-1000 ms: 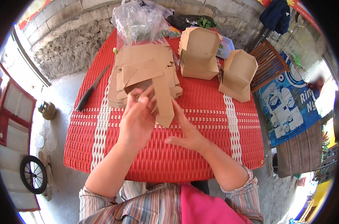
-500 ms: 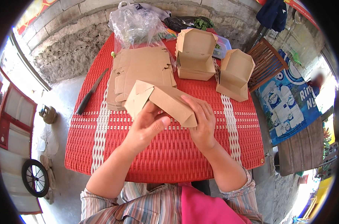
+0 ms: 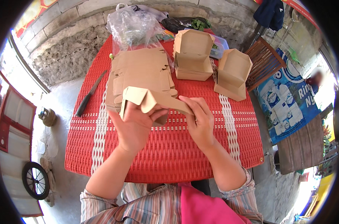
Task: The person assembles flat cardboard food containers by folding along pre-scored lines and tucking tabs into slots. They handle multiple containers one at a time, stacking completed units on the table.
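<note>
A partly folded brown cardboard box [image 3: 169, 101] is held tilted above the table between my two hands. My left hand [image 3: 134, 128] is at its left end, palm up, the fingers curled beneath a flap and partly hidden by it. With thumb and fingers my right hand [image 3: 200, 121] grips the right end of the box. Just beyond lies a stack of flat box blanks [image 3: 141, 69]. Behind and to the right stand a nested stack of folded boxes [image 3: 193, 65] with raised lids and a single open box [image 3: 233, 76].
A knife [image 3: 90, 94] with a black handle lies on the red woven table [image 3: 169, 153], left of the blanks. At the back are a clear plastic bag [image 3: 134, 28], a clear plastic container [image 3: 218, 46] and green leaves [image 3: 200, 24]. A wooden chair [image 3: 265, 59] stands beyond the right edge.
The box has tipped in my hands, so its long side now shows as a narrow band and a flap bends out at the left. My left hand has turned more palm-up.
</note>
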A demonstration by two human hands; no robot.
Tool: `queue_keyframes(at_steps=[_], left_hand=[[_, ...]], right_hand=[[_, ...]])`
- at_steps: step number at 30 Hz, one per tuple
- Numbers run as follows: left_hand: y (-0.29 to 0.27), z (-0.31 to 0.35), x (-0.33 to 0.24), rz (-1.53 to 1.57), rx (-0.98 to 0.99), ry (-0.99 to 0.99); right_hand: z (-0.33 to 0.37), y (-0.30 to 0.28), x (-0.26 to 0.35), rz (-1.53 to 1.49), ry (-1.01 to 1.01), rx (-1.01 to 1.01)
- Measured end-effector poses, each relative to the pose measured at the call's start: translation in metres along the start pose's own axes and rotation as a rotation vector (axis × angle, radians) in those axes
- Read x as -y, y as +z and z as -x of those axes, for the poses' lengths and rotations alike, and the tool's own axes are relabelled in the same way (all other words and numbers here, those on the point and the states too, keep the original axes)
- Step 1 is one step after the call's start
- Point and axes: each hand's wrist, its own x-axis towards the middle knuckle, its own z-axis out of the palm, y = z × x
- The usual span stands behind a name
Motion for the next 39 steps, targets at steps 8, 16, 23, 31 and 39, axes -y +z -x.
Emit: queue_keyframes(at_steps=[8, 16, 23, 31, 39], left_hand=[[0.013, 0.015, 0.025, -0.508, -0.092, 0.065], [0.03, 0.014, 0.016, -0.389, -0.146, 0.129], [0.03, 0.02, 0.013, -0.702, -0.252, 0.232], [0.025, 0.019, 0.002, -1.169, -0.101, 0.476], [0.028, 0.021, 0.016, -0.848, -0.243, 0.125]], right_hand=[[0.007, 0.012, 0.027, -0.045, -0.31, -0.108], [0.006, 0.009, 0.022, -0.109, -0.322, -0.109], [0.001, 0.008, 0.022, -0.111, -0.209, -0.155], [0.015, -0.003, 0.033, -0.356, 0.025, -0.102], [0.012, -0.002, 0.031, -0.481, 0.226, -0.1]])
